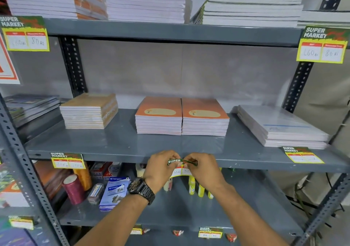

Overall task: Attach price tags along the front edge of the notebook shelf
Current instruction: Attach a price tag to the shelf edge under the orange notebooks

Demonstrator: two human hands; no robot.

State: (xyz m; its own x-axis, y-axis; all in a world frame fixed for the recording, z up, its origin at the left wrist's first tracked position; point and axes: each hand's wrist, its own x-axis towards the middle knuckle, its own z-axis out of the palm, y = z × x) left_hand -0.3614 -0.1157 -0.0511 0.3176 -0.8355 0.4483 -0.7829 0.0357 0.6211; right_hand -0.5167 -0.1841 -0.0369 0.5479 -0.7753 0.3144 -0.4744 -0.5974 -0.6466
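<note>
A yellow-edged price tag (179,167) with a green "SUPER MARKET" header is pinched between both hands against the front edge of the grey notebook shelf (121,156), at its middle. My left hand (161,168), with a dark wristwatch, grips the tag's left side. My right hand (203,169) grips its right side; the fingers cover much of the tag. Two other tags hang on the same edge: one at the left (67,160), one at the right (303,154). Orange notebook stacks (181,117) lie on the shelf just behind my hands.
More notebook piles sit left (89,111) and right (280,126) on this shelf. The upper shelf (170,31) carries stacks and two tags. Below are thread spools (73,189), a stapler box (113,192) and yellow bottles (198,189). Perforated uprights (297,86) frame the rack.
</note>
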